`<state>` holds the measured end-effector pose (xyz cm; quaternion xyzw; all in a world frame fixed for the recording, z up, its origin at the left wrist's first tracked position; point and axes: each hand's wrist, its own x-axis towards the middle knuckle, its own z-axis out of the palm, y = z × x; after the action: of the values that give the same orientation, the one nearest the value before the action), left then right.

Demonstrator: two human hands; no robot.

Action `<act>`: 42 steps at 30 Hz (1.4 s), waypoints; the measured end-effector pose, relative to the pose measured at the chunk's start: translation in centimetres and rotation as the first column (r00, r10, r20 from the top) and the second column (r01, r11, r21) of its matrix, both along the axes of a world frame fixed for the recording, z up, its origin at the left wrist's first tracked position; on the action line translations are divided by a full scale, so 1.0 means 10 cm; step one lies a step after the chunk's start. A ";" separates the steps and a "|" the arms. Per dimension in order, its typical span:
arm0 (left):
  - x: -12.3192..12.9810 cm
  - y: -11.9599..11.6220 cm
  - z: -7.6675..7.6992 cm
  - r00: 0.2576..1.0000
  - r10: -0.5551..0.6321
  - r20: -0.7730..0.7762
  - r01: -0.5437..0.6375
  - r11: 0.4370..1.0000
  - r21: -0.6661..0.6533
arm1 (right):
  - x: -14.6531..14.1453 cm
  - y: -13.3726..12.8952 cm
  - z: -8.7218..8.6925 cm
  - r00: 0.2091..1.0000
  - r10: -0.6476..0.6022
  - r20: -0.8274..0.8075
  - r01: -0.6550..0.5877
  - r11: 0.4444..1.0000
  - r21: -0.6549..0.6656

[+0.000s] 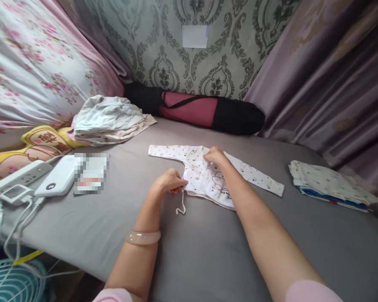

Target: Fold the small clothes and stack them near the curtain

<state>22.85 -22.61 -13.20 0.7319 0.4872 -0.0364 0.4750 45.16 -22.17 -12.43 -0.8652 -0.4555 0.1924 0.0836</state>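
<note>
A small white patterned baby top point(195, 167) lies on the grey sheet with both sleeves spread out sideways. My left hand point(171, 181) pinches the lower left edge of the top, where a thin white tie point(183, 205) hangs down onto the sheet. The fingers of my right hand point(214, 155) are closed on the cloth at the upper chest. My right forearm crosses over the printed lower right part of the top and hides some of it.
Folded baby clothes point(334, 184) lie at the right. Crumpled pale cloth point(110, 119), a yellow pillow point(47, 140), a white power bank point(59, 176) and a power strip point(22, 178) are at the left. A black and red bag point(192, 110) lies along the wall.
</note>
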 end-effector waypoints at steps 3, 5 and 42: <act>0.01 0.03 -0.06 1.000 0.019 -0.004 -0.019 1.000 -0.003 | 0.01 0.12 -0.03 0.999 0.006 0.048 -0.003 0.997 -0.082; 0.02 0.05 -0.10 1.000 0.023 -0.005 -0.023 1.000 0.014 | 0.02 0.16 -0.04 0.999 0.024 0.041 -0.019 0.992 -0.126; -0.01 0.06 -0.06 0.991 0.135 0.000 -0.121 0.889 0.442 | 0.01 0.13 0.03 0.966 0.175 0.190 -0.205 0.967 0.153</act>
<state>22.80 -22.04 -13.82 0.7861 0.5371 0.0951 0.2906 45.22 -20.85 -12.09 -0.8205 -0.5570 0.0828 0.0987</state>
